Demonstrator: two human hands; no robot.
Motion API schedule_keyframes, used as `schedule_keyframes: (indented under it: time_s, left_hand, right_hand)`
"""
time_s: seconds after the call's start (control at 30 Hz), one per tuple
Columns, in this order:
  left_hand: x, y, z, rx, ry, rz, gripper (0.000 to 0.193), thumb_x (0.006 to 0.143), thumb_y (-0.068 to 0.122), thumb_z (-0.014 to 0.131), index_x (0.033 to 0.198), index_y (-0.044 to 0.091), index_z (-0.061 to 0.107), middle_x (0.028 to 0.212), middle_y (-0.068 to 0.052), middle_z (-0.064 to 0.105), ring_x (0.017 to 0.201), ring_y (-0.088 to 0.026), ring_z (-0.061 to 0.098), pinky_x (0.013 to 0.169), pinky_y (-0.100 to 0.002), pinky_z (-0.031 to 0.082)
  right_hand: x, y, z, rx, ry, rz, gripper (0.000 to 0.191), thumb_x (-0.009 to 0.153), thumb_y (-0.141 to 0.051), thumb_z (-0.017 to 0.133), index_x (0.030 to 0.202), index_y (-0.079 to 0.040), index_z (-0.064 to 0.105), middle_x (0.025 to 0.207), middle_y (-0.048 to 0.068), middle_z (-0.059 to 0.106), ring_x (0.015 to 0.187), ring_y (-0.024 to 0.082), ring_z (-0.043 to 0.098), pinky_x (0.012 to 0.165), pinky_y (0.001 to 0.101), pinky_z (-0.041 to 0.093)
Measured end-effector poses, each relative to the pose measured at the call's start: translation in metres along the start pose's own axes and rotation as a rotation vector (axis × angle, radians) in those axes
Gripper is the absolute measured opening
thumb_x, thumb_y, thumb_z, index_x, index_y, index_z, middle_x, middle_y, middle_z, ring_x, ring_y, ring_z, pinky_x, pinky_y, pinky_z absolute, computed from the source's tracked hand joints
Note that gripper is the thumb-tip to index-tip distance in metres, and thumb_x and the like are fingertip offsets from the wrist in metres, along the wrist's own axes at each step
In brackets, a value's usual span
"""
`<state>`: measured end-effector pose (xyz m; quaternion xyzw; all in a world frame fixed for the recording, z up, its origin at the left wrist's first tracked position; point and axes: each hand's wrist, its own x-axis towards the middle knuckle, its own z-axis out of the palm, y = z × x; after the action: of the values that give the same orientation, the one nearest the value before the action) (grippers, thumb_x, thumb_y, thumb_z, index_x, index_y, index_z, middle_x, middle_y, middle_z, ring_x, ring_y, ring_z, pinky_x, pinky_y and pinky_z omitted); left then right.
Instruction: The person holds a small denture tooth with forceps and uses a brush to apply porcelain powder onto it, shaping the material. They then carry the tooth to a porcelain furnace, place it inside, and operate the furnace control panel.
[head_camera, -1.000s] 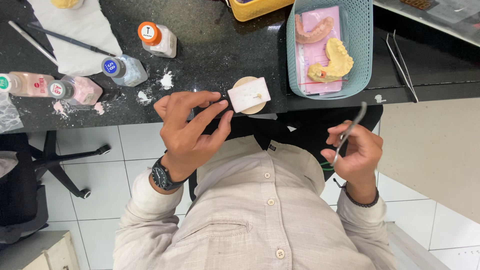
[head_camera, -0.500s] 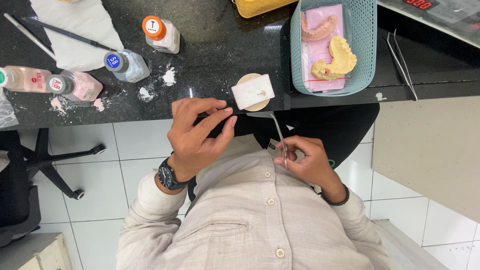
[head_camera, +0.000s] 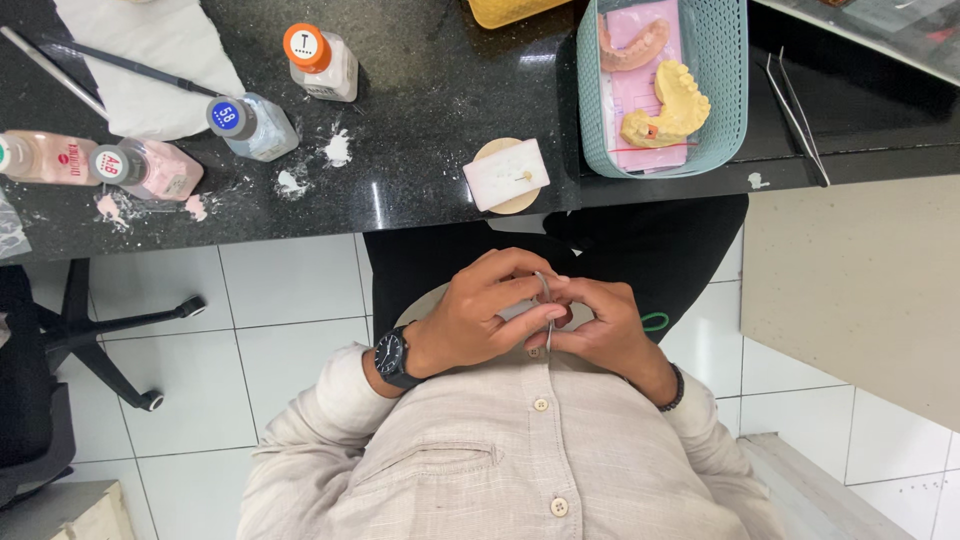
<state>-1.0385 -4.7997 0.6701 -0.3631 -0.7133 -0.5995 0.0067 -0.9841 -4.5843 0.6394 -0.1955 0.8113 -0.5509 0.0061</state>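
Observation:
My left hand (head_camera: 480, 320), with a black watch on its wrist, and my right hand (head_camera: 605, 335) meet over my lap, just below the black counter's edge (head_camera: 400, 225). Both close their fingertips on a thin metal tool (head_camera: 546, 305), which stands nearly upright between them. Whatever else the fingers pinch is hidden. A white slab on a round wooden disc (head_camera: 505, 175) lies at the counter's edge, above my hands.
A teal basket (head_camera: 720, 90) holds a yellow dental cast (head_camera: 672, 105) and a pink one (head_camera: 630, 45). Small bottles with an orange cap (head_camera: 320, 60), a blue cap (head_camera: 250, 125) and pink contents (head_camera: 145, 170) stand left, amid powder spills. Metal tweezers (head_camera: 795, 105) lie right.
My left hand left the counter's edge and dropped to my lap. My right hand swung in from the right with the metal tool, and both hands now grip it together.

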Motion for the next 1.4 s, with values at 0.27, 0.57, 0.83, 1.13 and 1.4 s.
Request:
schedule_keyframes:
  time_s: [0.27, 0.57, 0.83, 1.13, 1.4]
  left_hand:
    - [-0.004, -0.002, -0.010, 0.043, 0.000, 0.003, 0.020, 0.090, 0.020, 0.084, 0.094, 0.004, 0.072, 0.097, -0.005, 0.070, 0.087, -0.017, 0.067, 0.076, -0.030, 0.048]
    - [-0.001, -0.002, -0.043, 0.149, 0.060, 0.062, 0.033, 0.079, 0.026, 0.092, 0.100, 0.004, 0.077, 0.092, -0.006, 0.071, 0.079, -0.017, 0.065, 0.069, -0.032, 0.044]
    - [-0.008, -0.007, -0.034, -0.148, -0.229, -0.105, 0.024, 0.086, 0.028, 0.087, 0.095, 0.007, 0.076, 0.093, -0.004, 0.071, 0.079, -0.017, 0.068, 0.069, -0.028, 0.054]
    - [-0.024, -0.068, 0.013, -0.091, -0.440, -0.581, 0.026, 0.093, 0.034, 0.074, 0.094, 0.008, 0.078, 0.086, -0.007, 0.072, 0.073, -0.019, 0.069, 0.064, -0.031, 0.055]
    - [-0.133, -0.150, -0.027, 0.623, 0.166, -0.733, 0.020, 0.101, 0.022, 0.069, 0.099, 0.003, 0.075, 0.086, -0.018, 0.071, 0.080, -0.037, 0.068, 0.072, -0.045, 0.052]
  right_hand:
    - [0.000, -0.003, 0.008, 0.075, -0.068, 0.004, 0.061, 0.071, -0.020, 0.095, 0.121, 0.001, 0.066, 0.089, 0.005, 0.076, 0.077, 0.012, 0.076, 0.070, 0.0233, 0.059]
    - [-0.013, 0.017, -0.006, 0.285, -0.053, 0.111, 0.046, 0.077, -0.015, 0.092, 0.112, 0.001, 0.066, 0.093, 0.009, 0.075, 0.083, 0.015, 0.074, 0.074, 0.0275, 0.060]
    - [-0.032, 0.017, -0.086, 0.283, 0.397, 0.101, 0.050, 0.083, -0.030, 0.092, 0.113, 0.001, 0.066, 0.099, 0.012, 0.072, 0.084, 0.018, 0.073, 0.071, 0.0288, 0.062]
    - [-0.045, 0.027, -0.154, -0.195, 0.574, 0.354, 0.020, 0.102, 0.016, 0.077, 0.115, 0.010, 0.063, 0.091, 0.016, 0.071, 0.080, 0.017, 0.071, 0.072, 0.0251, 0.058]
    - [-0.036, 0.060, -0.159, -0.047, 0.702, 0.260, 0.020, 0.107, 0.007, 0.076, 0.115, 0.008, 0.057, 0.093, 0.014, 0.070, 0.080, 0.017, 0.071, 0.072, 0.0247, 0.058]
